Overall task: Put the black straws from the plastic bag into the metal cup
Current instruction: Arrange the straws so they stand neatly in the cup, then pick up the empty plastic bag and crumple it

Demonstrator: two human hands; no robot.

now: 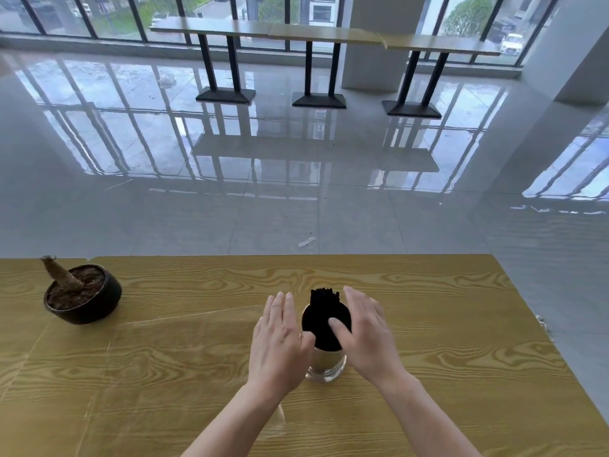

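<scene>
Wood-grain yellow table (428, 324) – shiny metal cup (326, 366) mid-table, packed with thin black straws (324, 321). Left hand (280, 341) and right hand (365, 334) flank cup, fingers spread, gripping nothing; a nudge could tip it, spilling straws.

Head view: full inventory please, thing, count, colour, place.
Straws: one bundle, black, standing in the cup, tops above the rim.
Cup: one, shiny metal, upright on the table, centre, between the hands.
Pot: one, black, holding soil and a brown stump, tilted, table's far left.
Table: one, yellow wood grain, foreground.
Plastic sheet: clear, flat on the table under the left forearm; whether it is the bag I cannot tell.
High tables: three in a row, tan tops, black legs, by the windows.
Left hand: open, flat, left of the cup.
Right hand: open, thumb on the straws.
</scene>
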